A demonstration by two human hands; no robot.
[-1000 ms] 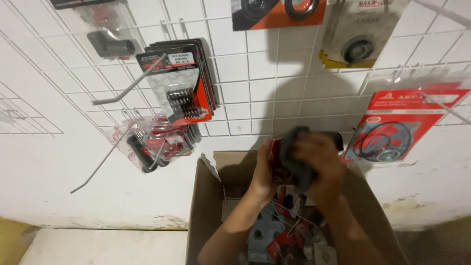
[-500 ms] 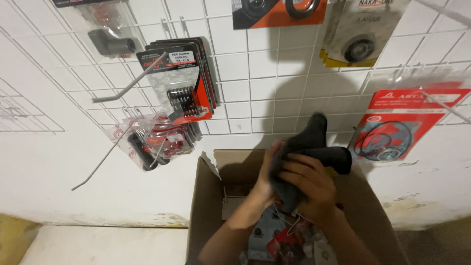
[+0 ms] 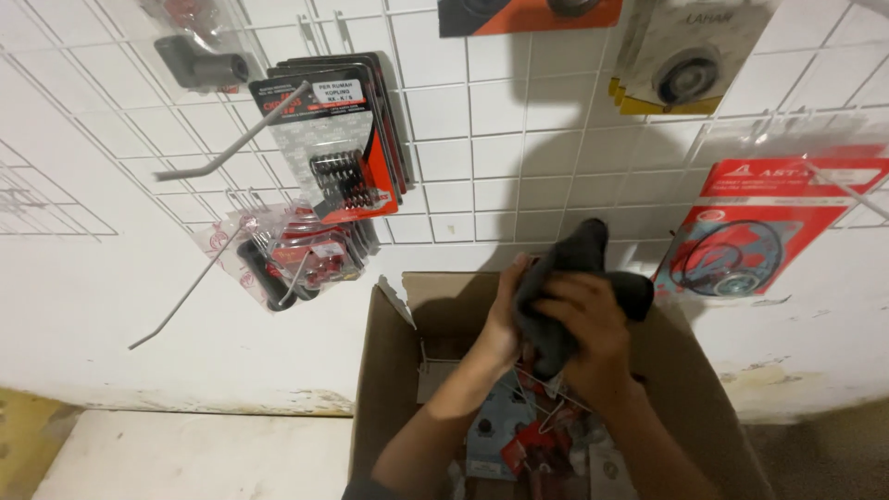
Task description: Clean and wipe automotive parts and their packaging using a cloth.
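Head view: a dark grey cloth (image 3: 579, 278) is bunched between both hands above an open cardboard box (image 3: 389, 370). Right hand (image 3: 593, 329) wraps over its front with fingers curled around it; left hand (image 3: 505, 319) presses its far side. Inside the box lie red-and-clear packaged parts (image 3: 532, 440). Behind, a white wire grid (image 3: 482, 139) carries a spring pack (image 3: 338, 148) and a gasket pack (image 3: 750, 236)

Box below a wall grid
Cardboard box (image 3: 389, 370) sits under the wire grid (image 3: 519, 139); packaged parts (image 3: 532, 444) lie inside it.
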